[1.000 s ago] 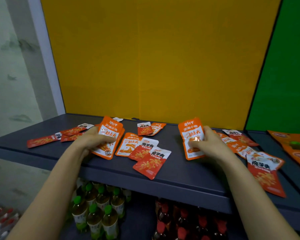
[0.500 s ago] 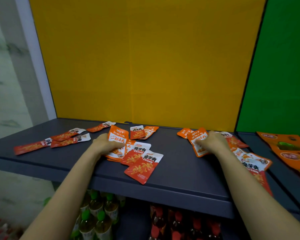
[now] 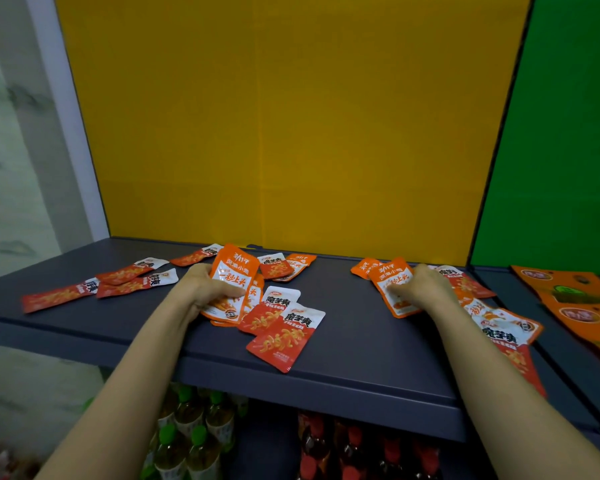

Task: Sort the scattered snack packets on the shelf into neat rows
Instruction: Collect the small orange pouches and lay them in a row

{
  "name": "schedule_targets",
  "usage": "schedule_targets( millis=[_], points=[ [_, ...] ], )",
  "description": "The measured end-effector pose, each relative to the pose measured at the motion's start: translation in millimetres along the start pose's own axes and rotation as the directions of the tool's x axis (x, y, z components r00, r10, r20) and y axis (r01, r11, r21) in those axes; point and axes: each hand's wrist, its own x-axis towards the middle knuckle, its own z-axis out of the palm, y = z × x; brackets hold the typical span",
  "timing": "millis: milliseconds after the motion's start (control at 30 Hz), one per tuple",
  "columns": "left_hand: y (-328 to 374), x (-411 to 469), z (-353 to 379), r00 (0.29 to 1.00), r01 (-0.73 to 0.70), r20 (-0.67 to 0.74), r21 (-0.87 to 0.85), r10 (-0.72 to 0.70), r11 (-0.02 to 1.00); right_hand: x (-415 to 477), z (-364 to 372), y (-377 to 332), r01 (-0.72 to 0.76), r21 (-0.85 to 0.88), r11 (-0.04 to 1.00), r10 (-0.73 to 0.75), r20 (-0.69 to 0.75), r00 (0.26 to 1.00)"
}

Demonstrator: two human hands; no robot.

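Orange and red snack packets lie scattered on a dark grey shelf [image 3: 343, 344]. My left hand [image 3: 205, 289] grips a small stack of orange packets [image 3: 234, 275], tilted up on the shelf's middle left. My right hand [image 3: 425, 287] holds a single orange packet [image 3: 390, 282] down near the shelf, beside another orange packet [image 3: 364, 268]. Two red-and-white packets [image 3: 284, 336] lie just right of the left stack. Long red strip packets [image 3: 94, 284] lie at the far left. More red packets [image 3: 503, 332] sit under and beside my right forearm.
A yellow back panel [image 3: 284, 126] stands behind the shelf, a green panel [image 3: 561, 133] to the right. Large orange packages [image 3: 575, 299] lie on the neighbouring shelf at right. Green-capped bottles [image 3: 191, 434] and red-capped bottles [image 3: 347, 445] stand on the level below.
My right hand has lowered its orange packet from upright to near the shelf beside another orange one. The left hand keeps its stack, now tilted up more. The view shifted left and up.
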Motion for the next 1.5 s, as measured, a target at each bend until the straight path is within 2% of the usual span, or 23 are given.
schedule_targets(
  millis=[100,267,400,533,633,733,833,1000,1133,1333,1500],
  points=[
    [-6,-2,-3,0.999,-0.034,0.003,-0.134,0.035,0.99,1,0,1,-0.001,0.004,1.0,0.001,-0.009,1.0],
    [-17,0,-16,0.998,-0.059,-0.05,-0.328,0.045,0.943,-3,-2,-3,0.003,0.116,0.993,-0.001,-0.012,1.0],
    [-14,-6,-28,0.995,-0.069,-0.093,-0.513,0.024,0.856,-12,-8,-11,0.058,0.121,0.991,-0.059,0.003,0.998],
    [3,-18,-36,0.991,-0.122,-0.109,-0.594,0.071,0.795,-27,-26,-24,0.149,0.22,0.964,-0.129,-0.102,0.986],
    [23,-28,-36,0.987,-0.156,-0.067,-0.614,0.146,0.773,-43,-47,-26,0.223,0.363,0.905,-0.148,-0.221,0.964],
    [43,-44,-19,0.972,-0.178,0.009,-0.617,0.233,0.766,-60,-70,-8,0.262,0.558,0.787,-0.125,-0.272,0.954],
    [60,-64,10,0.948,-0.165,0.108,-0.637,0.299,0.753,-86,-98,27,0.265,0.586,0.766,-0.072,-0.331,0.941],
    [89,-100,76,0.888,-0.138,0.256,-0.643,0.381,0.753,-145,-141,97,0.256,0.64,0.725,0.078,-0.445,0.892],
    [104,-134,145,0.823,-0.047,0.405,-0.65,0.398,0.759,-197,-173,167,0.185,0.656,0.732,0.252,-0.512,0.821],
    [106,-207,264,0.68,0.1,0.603,-0.639,0.416,0.763,-279,-204,279,0.058,0.719,0.693,0.476,-0.516,0.712],
    [98,-281,353,0.559,0.214,0.739,-0.567,0.377,0.795,-337,-229,371,-0.045,0.737,0.674,0.568,-0.479,0.669]
  ],
)
